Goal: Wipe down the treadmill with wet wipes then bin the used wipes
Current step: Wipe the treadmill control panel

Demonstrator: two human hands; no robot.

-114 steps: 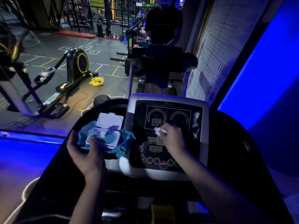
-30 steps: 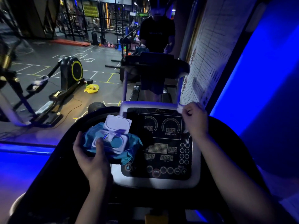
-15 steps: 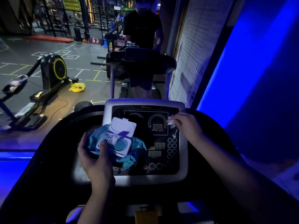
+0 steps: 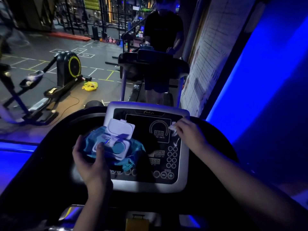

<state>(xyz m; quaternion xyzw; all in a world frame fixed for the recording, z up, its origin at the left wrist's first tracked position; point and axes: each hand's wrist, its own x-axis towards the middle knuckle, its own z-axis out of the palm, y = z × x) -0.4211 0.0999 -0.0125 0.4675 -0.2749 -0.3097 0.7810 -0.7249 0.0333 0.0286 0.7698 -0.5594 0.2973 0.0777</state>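
Observation:
The treadmill console [image 4: 182, 164], silver-framed with a black display panel, fills the middle of the view. My left hand [image 4: 90, 161] grips a blue pack of wet wipes [image 4: 131, 157] with its white lid flipped open, held over the console's left side. My right hand [image 4: 189, 133] pinches a small white wet wipe [image 4: 172, 127] and presses it against the panel's upper right, beside the speed dial. Most of the wipe is hidden under my fingers.
A person [image 4: 164, 32] stands on another treadmill [image 4: 153, 65] straight ahead. An elliptical trainer [image 4: 66, 69] and a yellow bag [image 4: 90, 85] sit on the gym floor to the left. A gridded wall chart [image 4: 205, 52] and a blue-lit wall close the right side.
My right hand has slid the wipe from the console's top right corner down onto the panel beside the speed dial. My left hand keeps hold of the wipes pack.

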